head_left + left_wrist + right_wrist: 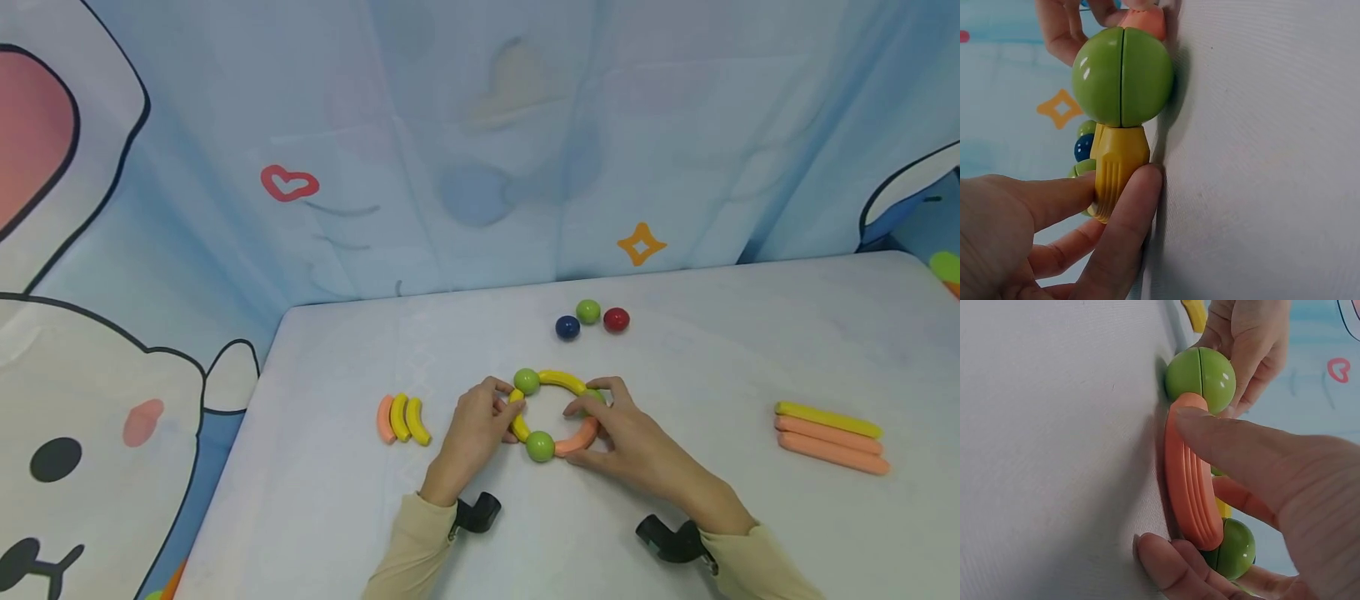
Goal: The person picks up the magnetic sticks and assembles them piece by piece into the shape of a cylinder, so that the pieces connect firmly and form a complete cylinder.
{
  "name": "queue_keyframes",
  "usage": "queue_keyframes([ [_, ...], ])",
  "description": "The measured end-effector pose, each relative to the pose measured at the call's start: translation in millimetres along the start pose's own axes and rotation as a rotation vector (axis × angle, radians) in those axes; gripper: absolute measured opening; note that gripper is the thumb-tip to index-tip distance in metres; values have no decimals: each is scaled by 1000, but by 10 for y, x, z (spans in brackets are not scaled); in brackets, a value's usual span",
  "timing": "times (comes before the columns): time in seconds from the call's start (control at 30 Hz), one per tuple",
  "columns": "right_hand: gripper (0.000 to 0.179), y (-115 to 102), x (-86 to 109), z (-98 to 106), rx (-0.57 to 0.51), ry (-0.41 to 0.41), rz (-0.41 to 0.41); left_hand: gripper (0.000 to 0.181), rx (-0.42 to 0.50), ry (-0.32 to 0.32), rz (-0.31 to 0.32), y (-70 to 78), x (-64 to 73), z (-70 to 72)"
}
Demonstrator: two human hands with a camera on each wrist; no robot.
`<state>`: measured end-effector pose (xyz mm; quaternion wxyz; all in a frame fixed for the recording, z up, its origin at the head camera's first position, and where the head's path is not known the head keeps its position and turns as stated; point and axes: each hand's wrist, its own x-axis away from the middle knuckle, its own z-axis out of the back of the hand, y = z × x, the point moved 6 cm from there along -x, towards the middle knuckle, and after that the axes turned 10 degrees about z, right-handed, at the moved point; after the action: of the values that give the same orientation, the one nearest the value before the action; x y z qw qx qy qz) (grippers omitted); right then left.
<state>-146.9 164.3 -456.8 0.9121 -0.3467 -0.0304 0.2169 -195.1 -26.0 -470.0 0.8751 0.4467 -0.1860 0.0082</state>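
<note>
A ring of three green balls and three curved rods lies on the white table. My left hand (474, 427) pinches the yellow curved rod (1121, 156) on the ring's left side between thumb and fingers. With my right hand (633, 442) I hold the orange curved rod (1192, 478) at lower right, thumb on its near end. Its far end meets a green ball (1238, 549), partly hidden by my right fingers. The lower green ball (540, 446) joins the orange and left yellow rods. At the top, another yellow curved rod (562, 381) runs from the upper-left green ball (527, 382).
Behind the ring sit a blue ball (567, 327), a green ball (588, 312) and a red ball (617, 320). Short curved rods (400, 418) lie at left, one orange and two yellow. Long straight rods (831, 437) lie at right. A patterned curtain (480, 150) hangs behind the table.
</note>
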Motion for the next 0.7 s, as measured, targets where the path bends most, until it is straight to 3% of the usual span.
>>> queue_keyframes([
  [0.17,48,4,0,-3,-2,-2,-1,33,-20,1,12,-9,-3,-16],
  [0.33,49,15,0,-10,-1,-3,3,40,-185,72,-55,50,86,17],
  [0.4,49,16,3,-6,0,0,7,43,-268,110,-125,108,151,51],
  [0.5,48,19,10,6,-2,9,19,45,-378,105,-284,207,247,70],
  [0.63,48,23,5,6,-11,17,36,47,-483,-20,-499,283,336,18],
  [0.7,48,25,-2,-1,-19,16,38,46,-522,-84,-544,282,351,-24],
])
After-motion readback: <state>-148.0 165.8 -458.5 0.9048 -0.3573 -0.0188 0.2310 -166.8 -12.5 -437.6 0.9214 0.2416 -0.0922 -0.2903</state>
